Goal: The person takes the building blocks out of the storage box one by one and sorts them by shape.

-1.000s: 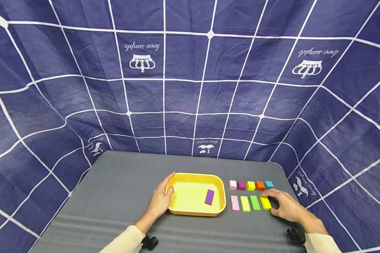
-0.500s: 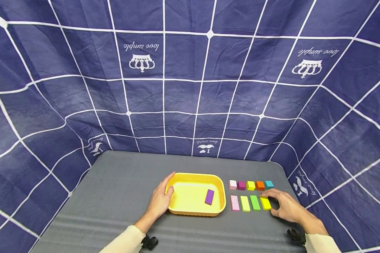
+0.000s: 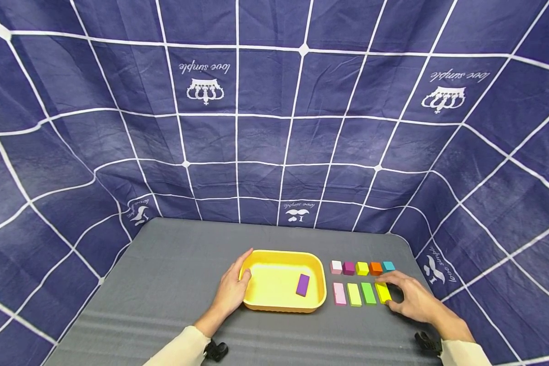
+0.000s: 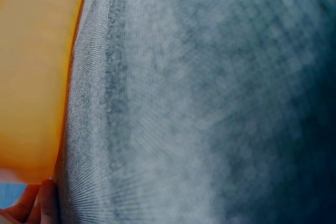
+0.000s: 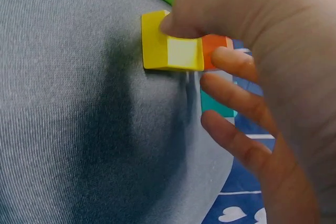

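My left hand [image 3: 234,285] grips the left wall of a yellow plastic tray [image 3: 283,308], its thumb over the rim. In the left wrist view the fingertips show under the tray's edge [image 4: 39,103]. A purple block [image 3: 303,285] lies inside, right of the middle. On the right, my right hand [image 3: 412,296] pinches a flat yellow block [image 3: 383,293] end to end, thumb at the near end and index finger at the far end. The right wrist view has the thumb on this yellow block [image 5: 155,43], while the other fingers spread apart from it. The block rests on the grey cloth.
Left of the yellow block lie green [image 3: 368,293], pale yellow [image 3: 354,295] and pink [image 3: 339,294] blocks. Behind them is a row of small cubes: pink [image 3: 336,267], purple [image 3: 349,268], yellow [image 3: 362,268], orange [image 3: 375,269] and teal [image 3: 388,267]. A blue gridded curtain [image 3: 256,137] encloses the table.
My right thumb has shifted slightly left against the yellow block's near end, and the block has turned a little. The left hand and tray have stayed put.
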`<state>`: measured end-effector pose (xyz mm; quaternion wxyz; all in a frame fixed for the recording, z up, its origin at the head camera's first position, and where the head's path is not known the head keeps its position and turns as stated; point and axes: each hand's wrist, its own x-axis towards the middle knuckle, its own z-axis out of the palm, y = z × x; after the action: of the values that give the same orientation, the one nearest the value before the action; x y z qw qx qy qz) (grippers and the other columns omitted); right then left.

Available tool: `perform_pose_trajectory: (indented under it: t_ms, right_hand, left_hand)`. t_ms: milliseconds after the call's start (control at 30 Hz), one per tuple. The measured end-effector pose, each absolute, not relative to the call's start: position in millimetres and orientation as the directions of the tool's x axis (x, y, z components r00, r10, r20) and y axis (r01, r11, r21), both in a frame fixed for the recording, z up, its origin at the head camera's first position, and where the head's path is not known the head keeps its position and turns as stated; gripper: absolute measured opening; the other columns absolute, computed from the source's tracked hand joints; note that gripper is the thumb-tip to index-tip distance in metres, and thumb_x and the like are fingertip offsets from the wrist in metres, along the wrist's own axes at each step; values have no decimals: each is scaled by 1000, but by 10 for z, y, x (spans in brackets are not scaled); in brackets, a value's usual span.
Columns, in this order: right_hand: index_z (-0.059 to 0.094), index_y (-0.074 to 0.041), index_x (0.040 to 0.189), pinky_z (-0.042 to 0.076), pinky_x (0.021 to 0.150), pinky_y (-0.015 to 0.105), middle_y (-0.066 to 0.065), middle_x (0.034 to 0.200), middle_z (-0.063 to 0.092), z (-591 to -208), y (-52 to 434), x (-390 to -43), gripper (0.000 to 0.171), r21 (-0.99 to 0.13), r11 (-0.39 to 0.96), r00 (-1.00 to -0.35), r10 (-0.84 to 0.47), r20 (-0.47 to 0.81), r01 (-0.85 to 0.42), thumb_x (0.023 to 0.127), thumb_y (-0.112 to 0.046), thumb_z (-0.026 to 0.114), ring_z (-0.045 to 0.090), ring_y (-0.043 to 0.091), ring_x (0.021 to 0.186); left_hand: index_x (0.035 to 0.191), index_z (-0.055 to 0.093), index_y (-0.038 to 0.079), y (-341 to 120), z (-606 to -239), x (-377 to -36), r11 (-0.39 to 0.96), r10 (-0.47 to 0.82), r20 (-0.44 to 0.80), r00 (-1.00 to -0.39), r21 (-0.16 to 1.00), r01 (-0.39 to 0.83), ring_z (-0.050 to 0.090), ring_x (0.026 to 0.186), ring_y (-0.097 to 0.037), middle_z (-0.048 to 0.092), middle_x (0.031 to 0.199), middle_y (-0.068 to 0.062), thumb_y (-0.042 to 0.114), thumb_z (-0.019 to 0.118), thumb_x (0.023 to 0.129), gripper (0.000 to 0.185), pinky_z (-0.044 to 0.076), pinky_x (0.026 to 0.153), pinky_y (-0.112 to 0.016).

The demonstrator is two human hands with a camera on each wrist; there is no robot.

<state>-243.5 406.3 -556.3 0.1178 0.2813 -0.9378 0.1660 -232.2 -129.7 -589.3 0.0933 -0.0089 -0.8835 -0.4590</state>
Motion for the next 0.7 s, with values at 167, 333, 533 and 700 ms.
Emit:
perform_pose_trajectory:
  t_ms: [167, 333, 533, 700]
  right_hand:
    - [86, -22, 128, 64, 102, 31, -7, 128, 81, -5557, 3960, -2418, 56, -231, 794, -804, -459, 377, -562, 75, -14, 103, 80, 27, 117]
    - [85, -23, 129, 67, 97, 47, -9, 128, 78, -5526, 3783, -2372, 51, -219, 807, -806, -439, 397, -548, 81, -19, 102, 79, 24, 117]
    - [85, -24, 127, 67, 93, 53, -10, 129, 77, -5485, 3549, -2329, 46, -215, 800, -789, -437, 431, -561, 84, -21, 102, 79, 22, 115]
    - [85, -25, 129, 68, 94, 57, -6, 132, 77, -5446, 3344, -2320, 44, -194, 799, -784, -455, 423, -569, 87, -23, 101, 80, 25, 118]
  left_hand:
    - [174, 57, 31, -1314, -5883, -2315, 581, -70, 175, -982, 807, 102, 64, 157, -43, 66, 171, -13, 14, 60, 115, 61, 51, 126, -71]
    - [173, 57, 33, -1309, -5883, -2301, 577, -72, 171, -983, 811, 99, 64, 156, -43, 67, 169, -13, 13, 60, 115, 61, 51, 126, -71]
    - [174, 56, 33, -1293, -5884, -2305, 570, -55, 163, -985, 815, 103, 62, 159, -43, 65, 172, -13, 15, 59, 116, 61, 50, 128, -70]
    - [173, 57, 32, -1282, -5885, -2315, 569, -66, 180, -981, 815, 111, 65, 155, -42, 67, 170, -12, 14, 59, 115, 61, 53, 124, -70]
